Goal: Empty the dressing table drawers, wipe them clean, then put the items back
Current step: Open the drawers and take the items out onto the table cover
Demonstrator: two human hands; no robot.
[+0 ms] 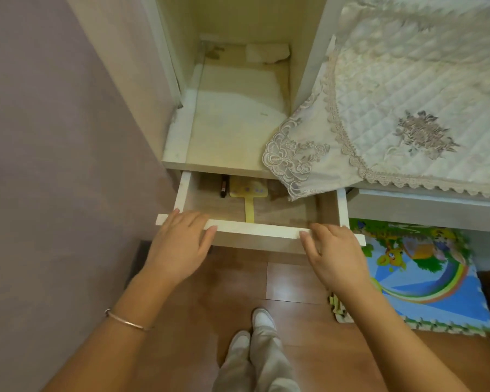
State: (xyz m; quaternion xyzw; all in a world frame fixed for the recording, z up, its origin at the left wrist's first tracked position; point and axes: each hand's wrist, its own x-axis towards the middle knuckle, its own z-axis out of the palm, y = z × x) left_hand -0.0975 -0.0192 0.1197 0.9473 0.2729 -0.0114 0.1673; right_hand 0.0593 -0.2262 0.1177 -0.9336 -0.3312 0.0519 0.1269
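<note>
One pale wood-grain desk [224, 131] is standing against a mauve wall [54, 137] on a reddish plank floor [294, 284]. Its left section is forming an open recess, where a white folded cloth [267, 53] is lying at the back. To the right, a quilted cream cover [408, 94] with lace edging is covering the desk top, one corner hanging over the recess and the right rear of the drawer [255, 230]. On the floor at right, a colourful foam play mat [425, 273] is lying beneath the desk edge.

Below the recess, the drawer is standing pulled out. Inside it, a dark cosmetic tube [223, 186] is lying near the back, just left of a yellow paddle-shaped item [248, 190] whose handle is pointing toward the front panel.

The left hand [178, 244], with a thin bracelet [128, 322] at the wrist, is gripping the left end of the front panel, fingers over its top edge. The right hand [334, 256] is gripping the right end likewise. Both drawer items are lying between and beyond the hands, untouched.
</note>
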